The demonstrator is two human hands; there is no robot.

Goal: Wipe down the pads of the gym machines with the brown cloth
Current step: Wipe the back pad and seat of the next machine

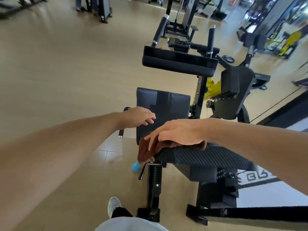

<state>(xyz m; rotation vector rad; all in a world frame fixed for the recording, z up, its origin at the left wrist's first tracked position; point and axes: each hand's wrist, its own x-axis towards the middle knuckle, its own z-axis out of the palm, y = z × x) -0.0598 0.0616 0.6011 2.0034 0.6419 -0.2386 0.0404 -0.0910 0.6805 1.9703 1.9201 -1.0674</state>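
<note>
Pressing flat with straight fingers, the right hand point(176, 132) holds the brown cloth point(148, 150) on the left end of the nearest black pad point(205, 156), cloth draping over its edge. Left hand point(138, 117) hovers relaxed, holding nothing, at the seat pad's point(163, 107) left edge.

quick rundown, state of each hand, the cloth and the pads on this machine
right hand: flat, pressing the brown cloth
left hand: empty, fingers relaxed, over the seat pad's edge
brown cloth: bunched on the near pad's end, part hanging off
near pad: cloth on its left end
seat pad: bare
top pad: bare
</note>
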